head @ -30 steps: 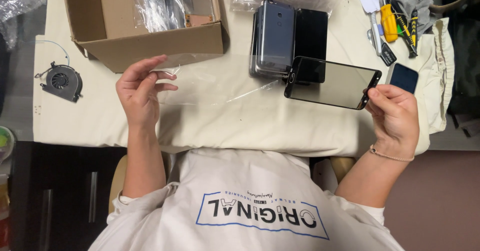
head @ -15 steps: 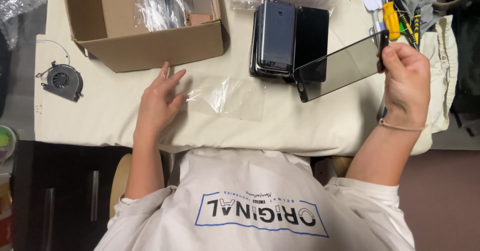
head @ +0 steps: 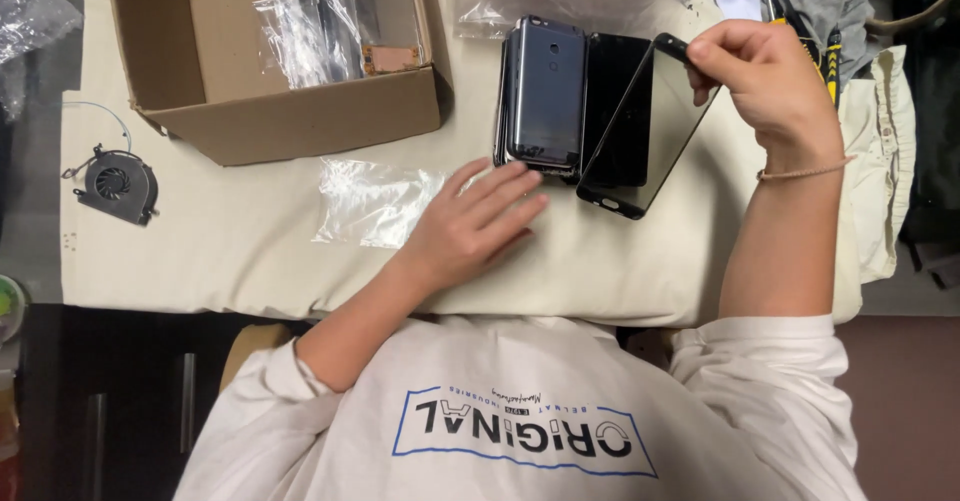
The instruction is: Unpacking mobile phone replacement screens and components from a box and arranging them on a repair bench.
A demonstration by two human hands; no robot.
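Holding the black glass panel point(head: 640, 131) by its top corner, your right hand point(head: 770, 81) pinches it, long side tilting from 1 to 7 o'clock. Your left hand point(head: 470, 226) lies flat and loose on the table point(head: 200, 251), fingertips touching the phone stack point(head: 545, 96) at 1 o'clock.

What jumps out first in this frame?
The right hand pinches a thin black glass screen panel by its top corner, tilted over a stack of dark phones at top centre. The left hand lies flat on the cream cloth, its fingers near the stack, beside a clear plastic bag. An open cardboard box sits top left.
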